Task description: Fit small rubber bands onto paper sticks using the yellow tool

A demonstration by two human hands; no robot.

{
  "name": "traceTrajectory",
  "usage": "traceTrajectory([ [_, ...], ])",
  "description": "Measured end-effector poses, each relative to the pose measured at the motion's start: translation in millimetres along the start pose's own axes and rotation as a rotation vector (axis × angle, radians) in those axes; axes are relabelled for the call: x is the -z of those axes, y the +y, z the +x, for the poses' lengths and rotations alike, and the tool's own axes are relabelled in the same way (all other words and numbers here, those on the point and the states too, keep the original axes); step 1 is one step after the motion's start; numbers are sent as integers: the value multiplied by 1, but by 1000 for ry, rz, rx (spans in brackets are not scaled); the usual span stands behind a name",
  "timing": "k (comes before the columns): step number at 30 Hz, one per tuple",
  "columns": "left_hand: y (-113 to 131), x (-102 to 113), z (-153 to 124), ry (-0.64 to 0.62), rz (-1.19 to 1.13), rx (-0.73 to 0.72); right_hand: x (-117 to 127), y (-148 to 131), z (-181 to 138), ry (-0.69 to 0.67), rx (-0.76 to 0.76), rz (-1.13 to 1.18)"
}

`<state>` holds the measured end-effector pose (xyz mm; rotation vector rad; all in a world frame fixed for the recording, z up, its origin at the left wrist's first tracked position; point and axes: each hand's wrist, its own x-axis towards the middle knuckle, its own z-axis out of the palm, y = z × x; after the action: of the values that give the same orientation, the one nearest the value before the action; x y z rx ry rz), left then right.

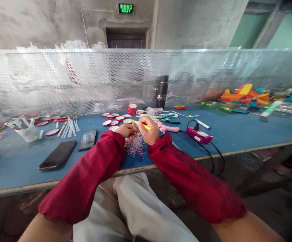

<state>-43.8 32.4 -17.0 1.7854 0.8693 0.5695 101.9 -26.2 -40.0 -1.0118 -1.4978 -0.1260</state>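
One left hand (125,130): fingers pinched shut, I see a small brownish strip (132,123) upright in them.
Right hand (150,131): curled, writing-style grip on a yellow pen (147,127).
Yellow pen: slants toward the strip, between the hands; contact, I can't tell.
Coloured loops (135,147): heaped on blue table (236,134), just below both hands.
Sign (126,8): I read "安全出口 EXIT".
Black bottle (162,90): white logo, too small for me.
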Motion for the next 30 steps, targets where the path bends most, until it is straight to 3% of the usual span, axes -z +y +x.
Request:
traceTrajectory([
  [3,1,0,-1,4,-3,5,0,0,0,41,-15,3],
  [9,1,0,-2,-17,1,12,0,0,-1,-15,19,20],
  [15,3,-1,-2,-8,-2,9,0,1,0,32,1,5],
  [30,4,-1,-4,-13,1,8,0,0,0,-11,14,23],
])
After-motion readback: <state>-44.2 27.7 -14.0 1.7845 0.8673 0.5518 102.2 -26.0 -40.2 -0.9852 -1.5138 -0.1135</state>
